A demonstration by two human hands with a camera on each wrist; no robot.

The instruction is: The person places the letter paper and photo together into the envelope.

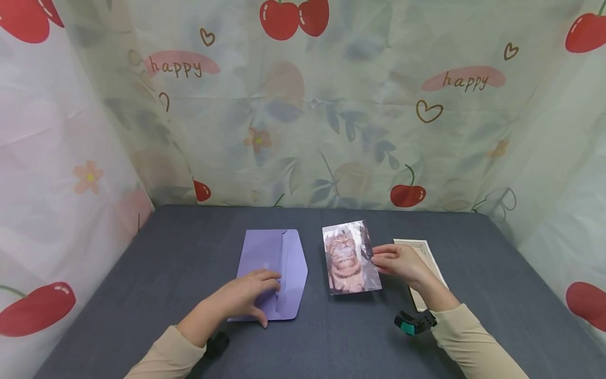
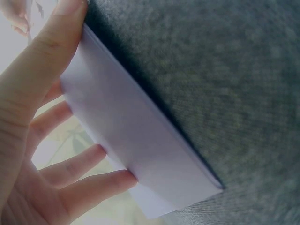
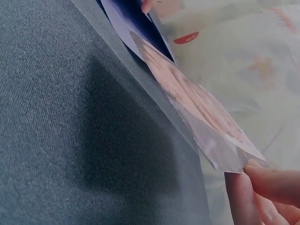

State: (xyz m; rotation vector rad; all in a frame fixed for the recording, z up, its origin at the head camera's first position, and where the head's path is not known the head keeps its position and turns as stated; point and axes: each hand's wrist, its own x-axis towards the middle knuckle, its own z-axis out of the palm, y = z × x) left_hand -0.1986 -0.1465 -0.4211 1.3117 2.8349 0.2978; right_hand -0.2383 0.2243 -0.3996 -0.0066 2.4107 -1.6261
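A purple envelope (image 1: 258, 252) lies on the dark table with its pointed flap unfolded to the right. My left hand (image 1: 246, 295) rests over its near part, fingertips (image 2: 126, 177) touching the paper and thumb at the near edge. My right hand (image 1: 402, 263) pinches the right edge of a glossy cat photo card (image 1: 344, 260) between thumb and fingers. Raised over the table, the card is to the right of the envelope and casts a shadow. In the right wrist view its lower corner overlaps the envelope's dark opening (image 3: 140, 28).
A cream card (image 1: 418, 302) with a decorated border lies under and beyond my right forearm, partly hidden. Dark bands sit at both wrists, the right band (image 1: 414, 322) with a green part. A cherry-patterned curtain (image 1: 312, 131) surrounds the grey table (image 1: 189, 247).
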